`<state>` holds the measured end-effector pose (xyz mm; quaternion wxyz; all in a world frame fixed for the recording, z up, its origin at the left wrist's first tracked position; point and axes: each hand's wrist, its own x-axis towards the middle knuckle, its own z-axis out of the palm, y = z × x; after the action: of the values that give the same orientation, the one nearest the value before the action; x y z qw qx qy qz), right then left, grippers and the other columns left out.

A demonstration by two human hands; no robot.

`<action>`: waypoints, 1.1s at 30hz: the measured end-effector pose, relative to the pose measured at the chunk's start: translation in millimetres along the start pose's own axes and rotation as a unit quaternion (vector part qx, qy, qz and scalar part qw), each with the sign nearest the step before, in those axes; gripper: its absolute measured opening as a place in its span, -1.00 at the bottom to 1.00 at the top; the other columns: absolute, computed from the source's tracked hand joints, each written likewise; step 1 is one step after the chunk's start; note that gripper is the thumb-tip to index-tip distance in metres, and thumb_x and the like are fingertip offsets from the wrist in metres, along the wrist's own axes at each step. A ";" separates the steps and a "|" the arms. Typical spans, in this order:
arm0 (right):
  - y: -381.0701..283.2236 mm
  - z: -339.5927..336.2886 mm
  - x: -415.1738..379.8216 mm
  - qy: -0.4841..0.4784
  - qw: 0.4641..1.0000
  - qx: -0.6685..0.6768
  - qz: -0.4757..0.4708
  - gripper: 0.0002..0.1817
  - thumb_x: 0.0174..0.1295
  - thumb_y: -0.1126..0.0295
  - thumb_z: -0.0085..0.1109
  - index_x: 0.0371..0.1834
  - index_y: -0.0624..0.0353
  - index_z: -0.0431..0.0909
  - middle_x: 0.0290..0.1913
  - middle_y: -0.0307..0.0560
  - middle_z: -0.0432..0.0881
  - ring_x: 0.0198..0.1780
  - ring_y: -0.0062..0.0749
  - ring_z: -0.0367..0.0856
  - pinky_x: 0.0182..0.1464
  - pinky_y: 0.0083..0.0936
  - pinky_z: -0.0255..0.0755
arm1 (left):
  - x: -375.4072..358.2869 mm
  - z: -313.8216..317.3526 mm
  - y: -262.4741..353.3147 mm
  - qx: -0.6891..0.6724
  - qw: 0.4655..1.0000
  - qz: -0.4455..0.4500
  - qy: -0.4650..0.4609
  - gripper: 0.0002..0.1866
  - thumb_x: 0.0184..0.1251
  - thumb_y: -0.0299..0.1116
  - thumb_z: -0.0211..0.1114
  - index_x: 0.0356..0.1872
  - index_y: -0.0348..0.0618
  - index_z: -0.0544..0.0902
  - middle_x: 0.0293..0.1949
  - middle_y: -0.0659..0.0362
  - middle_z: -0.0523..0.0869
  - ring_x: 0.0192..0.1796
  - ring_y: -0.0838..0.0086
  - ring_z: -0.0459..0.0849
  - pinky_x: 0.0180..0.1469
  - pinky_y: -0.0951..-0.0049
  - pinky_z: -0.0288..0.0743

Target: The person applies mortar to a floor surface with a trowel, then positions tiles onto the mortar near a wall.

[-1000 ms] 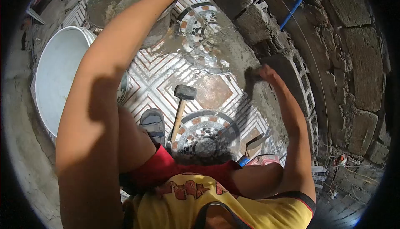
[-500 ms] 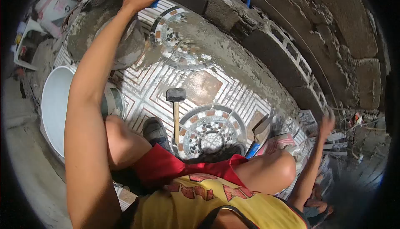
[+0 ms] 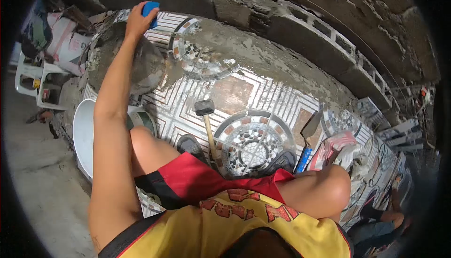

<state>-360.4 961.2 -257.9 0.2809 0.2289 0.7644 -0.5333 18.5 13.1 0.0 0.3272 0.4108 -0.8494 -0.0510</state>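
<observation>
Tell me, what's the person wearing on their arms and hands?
Nothing. The left arm is bare from shoulder to wrist, and the left hand wears no glove. The yellow top is sleeveless, with dark, red-edged armholes. The right hand is out of sight.

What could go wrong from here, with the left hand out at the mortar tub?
1. The left hand grips a blue handle at full stretch over the mortar tub; the squat may tip forward.
2. The hammer and trowel lie loose by the feet, easy to step on.
3. Wet mortar smeared along the block wall could make the tiles slippery.
</observation>
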 end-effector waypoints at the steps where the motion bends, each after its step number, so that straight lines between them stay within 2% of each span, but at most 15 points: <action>1: -2.6 -5.6 -0.4 0.001 1.000 0.027 0.002 -0.58 0.25 0.09 0.02 -0.15 0.25 0.60 -0.22 0.16 0.63 -0.18 -0.10 0.61 -0.17 -0.20 0.44 | 2.7 2.9 -7.5 0.005 1.000 0.009 -0.013 -0.37 0.11 0.13 0.30 0.04 -0.19 0.57 0.00 -0.11 0.59 0.02 0.06 0.58 0.08 0.20 0.42; 8: -104.0 -90.8 -8.5 0.056 0.967 0.231 -0.094 -0.61 0.25 0.14 0.05 -0.10 0.25 0.57 -0.19 0.07 0.63 -0.14 -0.26 0.61 -0.13 -0.34 0.47 | 2.4 2.5 -0.2 0.000 0.998 0.006 -0.055 -0.48 0.17 0.02 0.31 0.05 -0.12 0.58 -0.03 -0.04 0.61 0.03 0.16 0.58 0.10 0.32 0.40; 13: -257.1 -65.2 -50.4 0.020 0.976 0.178 -0.122 -0.63 0.25 0.17 0.08 -0.06 0.26 0.55 -0.17 0.00 0.63 -0.12 -0.36 0.62 -0.11 -0.44 0.50 | 6.9 7.2 -8.5 -0.013 0.998 -0.013 -0.063 -0.46 0.20 0.03 0.30 0.07 -0.15 0.57 -0.02 -0.04 0.63 0.00 0.24 0.62 0.06 0.32 0.44; 14: -289.0 -58.7 -37.8 -0.103 0.981 0.130 -0.098 -0.78 0.30 0.26 0.03 -0.28 0.13 0.61 -0.42 -0.13 0.65 -0.49 -0.53 0.61 -0.52 -0.60 0.47 | 8.6 9.5 -14.0 -0.024 0.997 -0.021 -0.067 -0.44 0.20 0.04 0.29 0.08 -0.17 0.56 -0.02 -0.05 0.63 0.01 0.25 0.61 0.06 0.31 0.44; 15: -312.4 -47.8 -16.4 -0.110 0.987 0.082 -0.084 -0.81 0.28 0.26 0.07 -0.36 0.10 0.59 -0.50 -0.21 0.63 -0.68 -0.58 0.49 -0.73 -0.68 0.30 | 6.3 7.6 -3.2 -0.026 0.996 -0.050 -0.070 -0.43 0.21 0.04 0.29 0.09 -0.18 0.55 -0.01 -0.06 0.62 0.02 0.24 0.61 0.06 0.31 0.43; 16: -344.4 22.0 -38.9 -0.026 0.996 0.053 -0.060 -0.84 0.27 0.29 0.07 -0.33 0.11 0.58 -0.52 -0.25 0.63 -0.75 -0.61 0.45 -0.82 -0.75 0.19 | 3.5 4.2 4.5 -0.024 0.994 -0.080 -0.071 -0.43 0.21 0.04 0.29 0.10 -0.18 0.54 -0.01 -0.06 0.62 0.02 0.23 0.61 0.06 0.31 0.43; 18: -364.3 74.4 36.5 -0.129 0.984 -0.077 -0.096 -0.73 0.24 0.28 0.07 -0.09 0.18 0.57 -0.28 0.08 0.66 -0.29 -0.31 0.68 -0.34 -0.45 0.57 | 4.8 2.9 -0.3 -0.024 0.994 -0.076 -0.072 -0.42 0.21 0.04 0.29 0.11 -0.18 0.54 0.01 -0.06 0.61 0.03 0.23 0.61 0.07 0.32 0.42; 19: -364.6 127.0 73.2 -0.130 0.961 -0.199 -0.139 -0.69 0.24 0.24 0.08 -0.10 0.23 0.58 -0.27 0.07 0.66 -0.25 -0.31 0.67 -0.28 -0.42 0.55 | 4.6 3.4 -0.2 -0.026 0.995 -0.066 -0.075 -0.41 0.21 0.04 0.29 0.13 -0.18 0.53 0.02 -0.07 0.61 0.04 0.22 0.60 0.08 0.32 0.42; 21: -353.0 237.8 124.0 -0.072 0.833 -0.461 -0.296 -0.61 0.22 0.17 0.11 -0.13 0.34 0.58 -0.25 0.05 0.67 -0.19 -0.30 0.64 -0.17 -0.34 0.52 | 4.5 4.0 -4.8 -0.025 0.995 -0.066 -0.077 -0.39 0.20 0.05 0.29 0.13 -0.19 0.52 0.04 -0.08 0.60 0.06 0.20 0.59 0.10 0.33 0.40; 22: -342.1 291.3 127.4 -0.048 0.825 -0.463 -0.320 -0.56 0.21 0.13 0.12 -0.15 0.39 0.58 -0.24 0.04 0.68 -0.15 -0.30 0.62 -0.11 -0.31 0.51 | 7.8 4.5 -6.4 -0.025 0.994 -0.063 -0.081 -0.38 0.19 0.06 0.29 0.13 -0.20 0.51 0.05 -0.09 0.60 0.08 0.19 0.58 0.11 0.34 0.39; 24: -314.2 386.6 144.4 -0.201 0.949 -0.157 -0.188 -0.75 0.24 0.29 0.10 -0.18 0.22 0.65 -0.25 -0.09 0.68 -0.26 -0.46 0.64 -0.24 -0.40 0.54 | 7.1 1.1 0.6 0.011 0.996 -0.062 -0.070 -0.35 0.18 0.09 0.29 0.14 -0.22 0.51 0.07 -0.10 0.58 0.11 0.18 0.57 0.13 0.34 0.38; 26: -317.0 453.4 30.0 -0.318 0.945 0.050 -0.066 -0.80 0.24 0.38 0.06 -0.27 0.27 0.62 -0.33 -0.07 0.66 -0.44 -0.43 0.62 -0.47 -0.34 0.53 | 7.7 3.6 -4.3 0.010 0.994 -0.077 -0.071 -0.28 0.15 0.15 0.28 0.17 -0.24 0.49 0.13 -0.12 0.55 0.17 0.13 0.52 0.18 0.31 0.34; 31: -301.0 520.4 19.7 -0.353 0.931 0.057 -0.067 -0.89 0.14 0.44 0.20 -0.31 0.23 0.59 -0.42 -0.10 0.61 -0.49 -0.34 0.58 -0.49 -0.42 0.48 | 12.2 11.9 -27.3 0.004 0.996 -0.056 -0.075 -0.25 0.18 0.15 0.27 0.21 -0.28 0.46 0.13 -0.11 0.55 0.18 0.11 0.51 0.21 0.28 0.31; 32: -298.5 499.8 35.7 -0.273 0.838 -0.160 -0.444 -0.86 0.08 0.43 0.25 -0.30 0.20 0.59 -0.40 -0.07 0.61 -0.46 -0.25 0.58 -0.42 -0.38 0.49 | 11.5 12.3 -28.0 0.006 0.996 -0.053 -0.070 -0.26 0.20 0.15 0.26 0.21 -0.28 0.45 0.15 -0.12 0.54 0.19 0.09 0.49 0.23 0.24 0.30; 33: -291.0 478.0 55.0 -0.139 0.573 -0.347 -0.729 -0.82 0.03 0.42 0.29 -0.30 0.17 0.59 -0.39 -0.04 0.62 -0.43 -0.17 0.57 -0.36 -0.35 0.50 | 11.0 11.1 -29.8 0.010 0.996 -0.053 -0.076 -0.26 0.19 0.15 0.26 0.22 -0.26 0.45 0.15 -0.13 0.53 0.20 0.09 0.49 0.23 0.24 0.30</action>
<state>-501.5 417.8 -225.7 -0.0423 -0.5981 0.7508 -0.2771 26.8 -16.5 -13.6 0.2544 0.4536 -0.8493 -0.0911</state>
